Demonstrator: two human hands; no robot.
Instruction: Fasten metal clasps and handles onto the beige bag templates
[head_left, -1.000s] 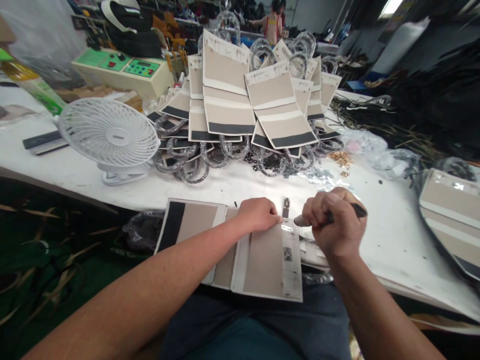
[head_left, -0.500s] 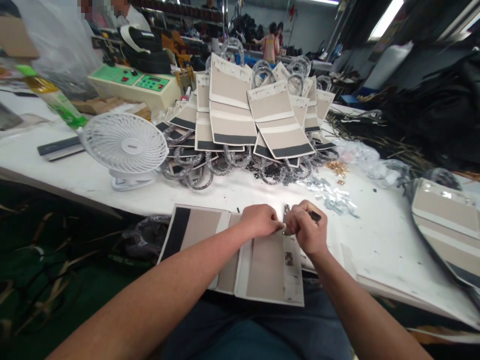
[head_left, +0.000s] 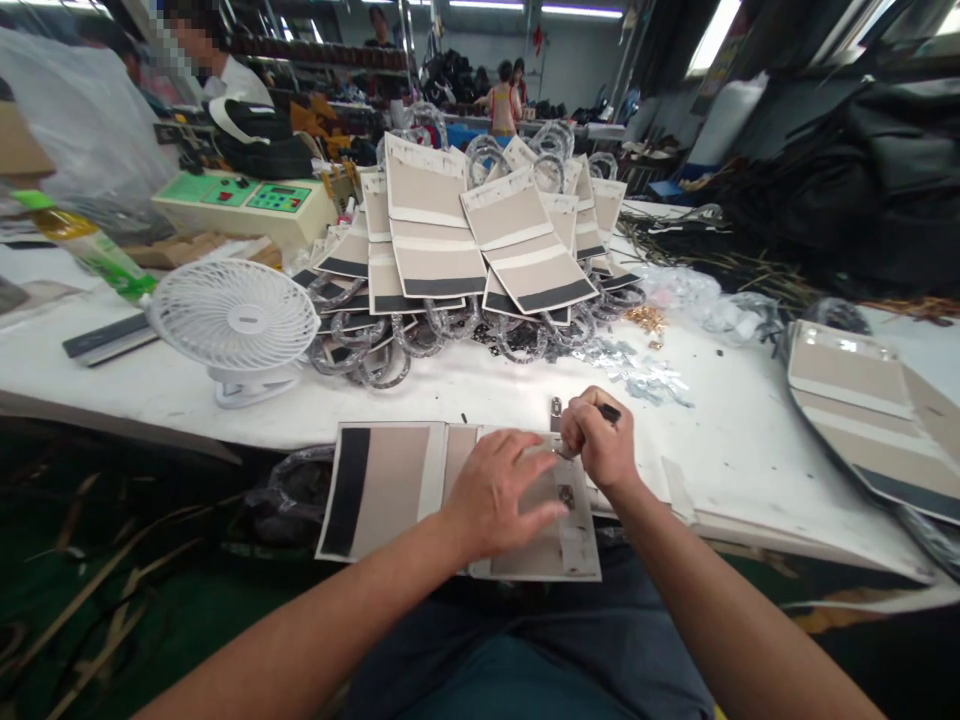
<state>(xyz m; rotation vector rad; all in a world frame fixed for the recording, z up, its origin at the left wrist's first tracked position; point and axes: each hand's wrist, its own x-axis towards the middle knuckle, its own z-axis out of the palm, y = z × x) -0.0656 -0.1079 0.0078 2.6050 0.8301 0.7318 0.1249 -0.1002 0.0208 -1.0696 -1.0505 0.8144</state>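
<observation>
Nearest, above the dark-trousered lap (head_left: 540,650), a tan panel (head_left: 401,480) lies opened out at the near edge of the white table (head_left: 757,470), with a black band at its left end and a pale strip (head_left: 579,552) at its right. The left hand (head_left: 495,495) is over the panel's middle, fingers spread and gripping nothing; whether the palm presses down, I cannot tell. The right hand (head_left: 600,440) is clenched around a tool, its dark end (head_left: 609,412) poking out above the fist, at the top of the strip.

As for progress, 1 small metal plate (head_left: 567,497) sits on the strip and looks fitted. Metal also glints beneath the right fist; that spot seems to be the part in hand, and I cannot tell if it is finished. Just past the panel's top edge a metal-tipped tab (head_left: 556,408) sticks out.

Farther off lie scattered silver pieces (head_left: 637,370) and gold-coloured bits (head_left: 646,320), then a heap of similar panels (head_left: 435,250) with plastic-wrapped loops. 1 more panel (head_left: 855,400) lies to the right. A white fan (head_left: 244,315) stands left, a control box (head_left: 244,205) behind it, and people work in the background.
</observation>
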